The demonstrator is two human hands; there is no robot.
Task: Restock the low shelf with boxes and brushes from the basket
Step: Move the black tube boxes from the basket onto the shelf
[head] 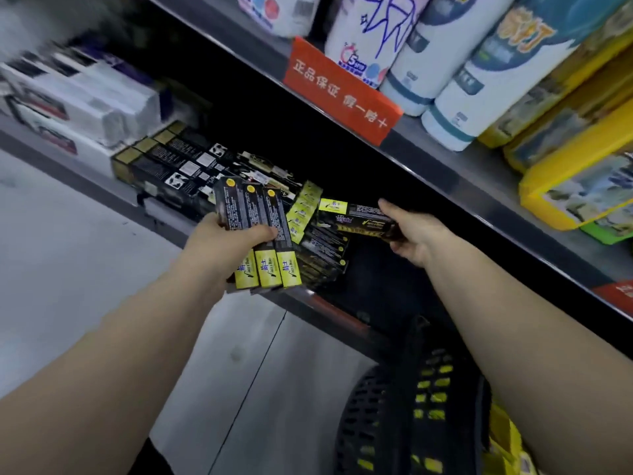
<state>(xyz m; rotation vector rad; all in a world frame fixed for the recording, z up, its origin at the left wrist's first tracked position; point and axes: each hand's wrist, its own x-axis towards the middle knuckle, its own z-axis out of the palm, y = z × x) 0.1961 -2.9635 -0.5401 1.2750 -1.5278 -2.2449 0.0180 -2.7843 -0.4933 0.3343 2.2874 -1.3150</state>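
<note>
Left hand (233,243) grips three boxes (255,214); right hand (423,234) grips one box (356,217); basket (373,406) holds yellow packs (507,437).

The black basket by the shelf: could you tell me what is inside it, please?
Through the basket mesh and at its right edge, yellow packaging shows. The right forearm covers much of the opening, so kind and count are hidden.

The left forearm (137,330) and right forearm (534,323) are bare; dark clothing (154,457) shows below.
</note>
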